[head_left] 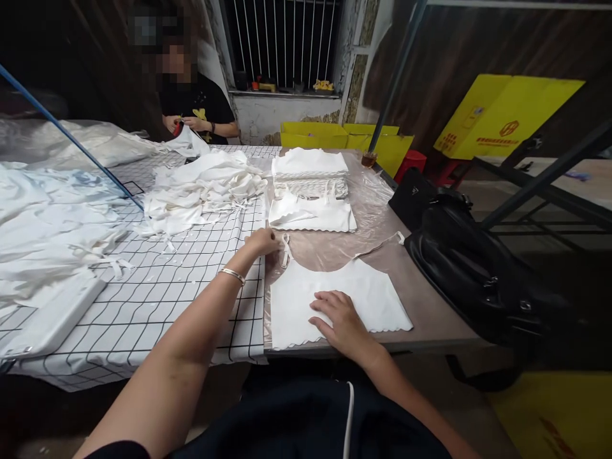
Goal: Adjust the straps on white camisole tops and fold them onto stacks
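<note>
A white camisole top [344,287] with thin straps and a scalloped hem lies flat in front of me on the plastic-covered part of the table. My right hand [337,319] rests on its lower middle, fingers loosely stretched and holding nothing. Beyond the neckline, my left hand [264,242] is closed beside the left strap [285,250]; whatever its fingertips grip is hidden. Just past that hand sits a folded white top [313,213], with a neat stack of white garments [310,167] behind it.
Loose white garments [205,182] are heaped on the checked cloth [191,280] to the left. A black bag [478,274] occupies the table's right edge. A cup [368,159] stands by a slanting post. Across the table, a person [198,108] handles white fabric. Yellow boxes [507,118] are farther back.
</note>
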`<action>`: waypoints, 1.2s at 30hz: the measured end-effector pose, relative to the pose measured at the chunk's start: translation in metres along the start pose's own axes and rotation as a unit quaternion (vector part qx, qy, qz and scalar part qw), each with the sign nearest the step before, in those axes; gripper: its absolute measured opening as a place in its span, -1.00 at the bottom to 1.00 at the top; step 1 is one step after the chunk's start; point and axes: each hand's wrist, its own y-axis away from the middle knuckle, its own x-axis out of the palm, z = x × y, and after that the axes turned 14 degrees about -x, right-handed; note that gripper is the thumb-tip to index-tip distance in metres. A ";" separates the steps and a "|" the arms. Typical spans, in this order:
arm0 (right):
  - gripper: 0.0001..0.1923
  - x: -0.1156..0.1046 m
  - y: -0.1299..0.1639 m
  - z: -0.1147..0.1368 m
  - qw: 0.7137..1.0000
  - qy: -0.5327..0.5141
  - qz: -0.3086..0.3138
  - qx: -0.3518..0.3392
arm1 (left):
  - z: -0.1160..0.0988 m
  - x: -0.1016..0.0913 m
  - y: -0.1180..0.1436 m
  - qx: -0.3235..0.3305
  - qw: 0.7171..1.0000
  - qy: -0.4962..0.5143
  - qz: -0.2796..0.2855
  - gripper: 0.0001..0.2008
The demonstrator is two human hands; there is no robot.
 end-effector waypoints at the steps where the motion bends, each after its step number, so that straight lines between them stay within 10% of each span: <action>1: -0.82 -0.001 0.001 0.000 1.000 -0.006 -0.001 0.002 | 0.001 0.001 0.000 -0.002 1.000 -0.008 0.022 -0.72; 9: -0.83 -0.005 0.001 0.001 1.000 -0.017 0.005 0.013 | -0.002 0.018 0.012 0.049 0.998 -0.009 0.044 -0.91; 21: -0.87 -0.018 -0.014 -0.010 0.979 -0.169 -0.005 0.115 | 0.005 -0.063 -0.040 0.238 0.958 0.052 -0.154 -0.63; 24: -0.74 -0.030 -0.041 -0.019 0.893 -0.369 -0.041 0.256 | -0.004 -0.077 -0.028 0.290 0.939 0.037 -0.184 -0.74; 31: -0.52 -0.033 -0.093 -0.012 0.578 -0.705 -0.060 0.406 | -0.026 -0.081 0.052 0.461 0.856 0.107 -0.206 -0.72; 36: -0.44 -0.044 -0.094 -0.010 0.482 -0.775 -0.048 0.406 | -0.020 -0.082 0.092 0.535 0.837 0.106 -0.036 -0.66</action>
